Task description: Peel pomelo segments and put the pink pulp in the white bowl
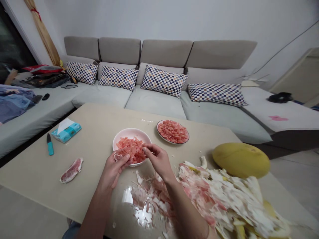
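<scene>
My left hand (116,169) is closed at the near left rim of a white bowl (145,133), its thumb and fingers on a pomelo segment (118,157) with pale membrane showing. The segment is partly hidden by the fingers. Loose pink pomelo pulp (131,143) lies in the bowl. Over the bowl's right side, my right hand (159,161) has its thumb and fingertips pinched together; whatever is between them is too small to make out. Behind, a dark-rimmed plate (184,141) carries more pink pulp (172,130). Another pomelo segment (72,171) rests on the table at left.
A heap of peel and membrane (224,189) covers the table's right side, beside a whole yellow pomelo (240,160). Membrane scraps (149,196) lie under my right forearm. A blue-handled knife (50,146) and a tissue pack (67,131) are at left. A sofa (154,103) stands behind.
</scene>
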{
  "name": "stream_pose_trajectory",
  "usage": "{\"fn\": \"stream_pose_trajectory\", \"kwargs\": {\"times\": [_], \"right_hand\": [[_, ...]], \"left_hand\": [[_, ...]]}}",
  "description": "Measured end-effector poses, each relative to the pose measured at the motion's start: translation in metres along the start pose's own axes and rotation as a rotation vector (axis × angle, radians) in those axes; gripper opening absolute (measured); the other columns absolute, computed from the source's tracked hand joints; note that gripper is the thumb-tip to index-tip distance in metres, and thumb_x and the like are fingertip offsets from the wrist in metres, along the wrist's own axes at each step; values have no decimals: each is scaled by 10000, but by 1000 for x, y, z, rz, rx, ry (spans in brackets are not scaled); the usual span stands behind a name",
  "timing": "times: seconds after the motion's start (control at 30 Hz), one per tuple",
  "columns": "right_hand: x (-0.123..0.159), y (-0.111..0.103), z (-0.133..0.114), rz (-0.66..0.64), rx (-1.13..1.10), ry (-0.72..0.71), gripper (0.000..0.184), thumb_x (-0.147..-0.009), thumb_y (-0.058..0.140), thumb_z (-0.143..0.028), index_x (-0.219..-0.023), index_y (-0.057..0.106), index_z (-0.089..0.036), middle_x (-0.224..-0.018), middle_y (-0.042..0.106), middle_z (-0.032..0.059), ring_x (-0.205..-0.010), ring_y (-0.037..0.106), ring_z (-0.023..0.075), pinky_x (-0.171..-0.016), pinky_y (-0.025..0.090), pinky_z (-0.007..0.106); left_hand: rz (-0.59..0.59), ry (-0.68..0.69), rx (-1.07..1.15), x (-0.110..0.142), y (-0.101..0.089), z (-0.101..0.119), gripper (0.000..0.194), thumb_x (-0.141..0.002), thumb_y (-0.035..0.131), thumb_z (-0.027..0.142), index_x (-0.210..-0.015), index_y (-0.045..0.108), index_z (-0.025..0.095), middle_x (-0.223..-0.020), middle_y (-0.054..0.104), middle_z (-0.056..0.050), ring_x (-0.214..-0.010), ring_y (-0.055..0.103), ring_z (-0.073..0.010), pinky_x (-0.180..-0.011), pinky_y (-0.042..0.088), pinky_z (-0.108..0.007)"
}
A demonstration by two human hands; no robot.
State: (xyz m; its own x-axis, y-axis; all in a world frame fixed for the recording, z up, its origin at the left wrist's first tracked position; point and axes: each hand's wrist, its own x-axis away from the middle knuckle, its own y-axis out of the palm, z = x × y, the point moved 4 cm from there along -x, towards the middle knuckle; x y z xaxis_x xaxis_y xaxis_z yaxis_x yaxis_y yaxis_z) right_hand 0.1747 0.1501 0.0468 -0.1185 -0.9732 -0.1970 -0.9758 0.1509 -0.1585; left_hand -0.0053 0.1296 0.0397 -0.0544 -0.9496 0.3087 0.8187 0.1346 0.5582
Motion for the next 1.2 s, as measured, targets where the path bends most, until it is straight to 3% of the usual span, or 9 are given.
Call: {"fn": "stream_pose_trajectory", "kwargs": {"times": [0.17, 0.3, 0.5, 0.8, 0.9, 1.03, 1.2], "right_hand": [[3, 6, -4, -51, 227, -147, 270, -830, 645, -304, -1071, 747, -238, -1109, 730, 95, -922, 679, 239, -794, 547, 373], [9, 7, -17, -32, 182, -164, 194, -878, 609, -326, -952, 761, -230, -1008, 740, 80, -881, 673, 222, -756, 535, 333], [12, 11, -20, -110, 94, -61, 197, -816, 702, -363, -927, 756, -210, -893, 748, 56, -717, 655, 182, -663, 520, 296], [10, 12, -9, -153, -287, 164, 309, -709, 785, -460, -823, 745, -176, -736, 726, 40, -641, 669, 183, -683, 576, 339], [6, 8, -7, -105, -372, 214, 361, -653, 827, -479, -823, 745, -172, -692, 708, 23, -624, 661, 175, -687, 589, 348], [1, -2, -4, -19, -427, 236, 400, -592, 866, -475, -823, 754, -168, -750, 711, 20, -655, 642, 152, -702, 595, 329], [1, 1, -2, -111, -460, 279, 375, -627, 855, -446, -876, 765, -180, -873, 724, 27, -714, 663, 153, -767, 592, 346]], "left_hand": [[25, -9, -16, 0, 0, 0, 395, -634, 866, 116, -951, 633, 146, -834, 751, -33, -696, 714, -129, -739, 609, -248], [-13, 11, -88, 1, 2, -1, 397, -628, 877, 173, -954, 652, 142, -891, 760, -57, -747, 717, -144, -779, 596, -267], [-139, 92, -244, 3, 6, -1, 359, -700, 832, 249, -1001, 678, 128, -971, 759, -95, -855, 709, -179, -814, 568, -289], [-145, 80, -219, 4, 5, -1, 370, -681, 843, 249, -998, 689, 134, -925, 763, -84, -812, 711, -181, -824, 558, -307], [-133, 55, -168, 5, 4, 0, 373, -659, 857, 236, -979, 694, 136, -881, 760, -64, -780, 707, -162, -803, 565, -283], [-94, 38, -90, 5, 0, 3, 376, -638, 868, 196, -967, 695, 139, -870, 751, -35, -782, 697, -133, -788, 580, -247], [-114, -10, -22, 4, 0, 3, 351, -644, 865, 162, -947, 689, 141, -855, 749, -23, -764, 704, -117, -774, 595, -229]]}}
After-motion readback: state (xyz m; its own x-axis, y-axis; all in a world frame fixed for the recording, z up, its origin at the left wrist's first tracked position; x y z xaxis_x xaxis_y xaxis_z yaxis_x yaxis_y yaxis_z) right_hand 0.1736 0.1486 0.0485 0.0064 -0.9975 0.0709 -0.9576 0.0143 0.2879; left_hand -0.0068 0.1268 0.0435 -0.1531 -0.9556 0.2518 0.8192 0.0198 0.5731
